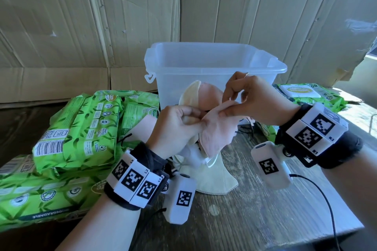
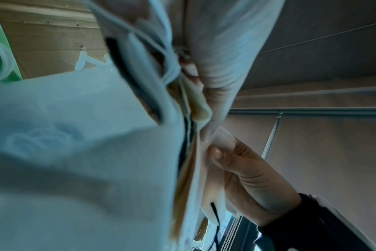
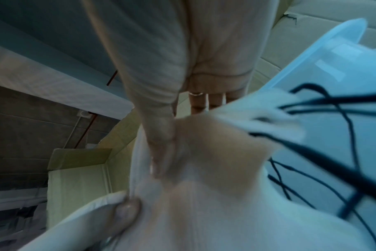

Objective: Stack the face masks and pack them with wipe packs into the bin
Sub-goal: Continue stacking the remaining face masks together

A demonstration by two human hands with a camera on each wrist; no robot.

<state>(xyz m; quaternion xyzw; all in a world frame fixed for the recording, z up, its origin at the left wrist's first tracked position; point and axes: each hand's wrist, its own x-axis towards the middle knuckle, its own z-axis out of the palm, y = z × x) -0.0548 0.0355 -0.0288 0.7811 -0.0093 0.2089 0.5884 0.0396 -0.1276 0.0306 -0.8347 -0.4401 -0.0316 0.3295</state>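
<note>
Two hands work on one bundle of face masks (image 1: 212,134) held above the desk (image 1: 255,199), just in front of the clear bin (image 1: 214,61). The left hand (image 1: 175,128) has its grip curled tight around the bundle's left edge, thumb over fingers. The right hand (image 1: 251,98) pinches the top edge of the pink outer mask between thumb and forefinger; its other fingers are loosely bent above.

Only the head view shows a cream mask (image 1: 216,181) lying flat on the desk under the bundle, green wipe packs (image 1: 77,128) piled at the left, and one wipe pack (image 1: 306,96) at the far right beside the bin. The left wrist view alone shows the layered mask edges (image 2: 195,108) and ear loops. The right wrist view alone shows black ear loops (image 3: 324,108) hanging against the bin wall.

Both wrists are raised, palms turned toward each other.
</note>
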